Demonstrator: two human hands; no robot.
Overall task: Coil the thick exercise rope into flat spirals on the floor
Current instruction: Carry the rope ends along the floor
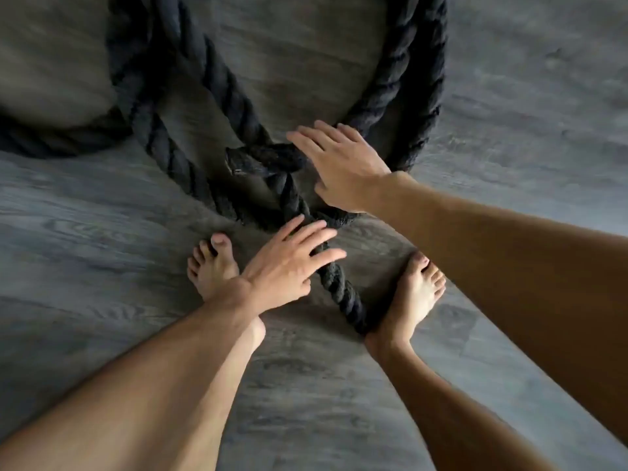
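A thick black twisted rope lies in loose loops on the grey wood-look floor. Its capped end sits in the middle, crossing another strand. One strand runs down between my bare feet. My left hand hovers with fingers spread just over that strand. My right hand is flat and open, fingers apart, beside the capped end and over the inner curve of the loop. Neither hand grips the rope.
My left foot and right foot stand on either side of the strand. A wide outer loop curves up the right side; another strand runs off to the left edge.
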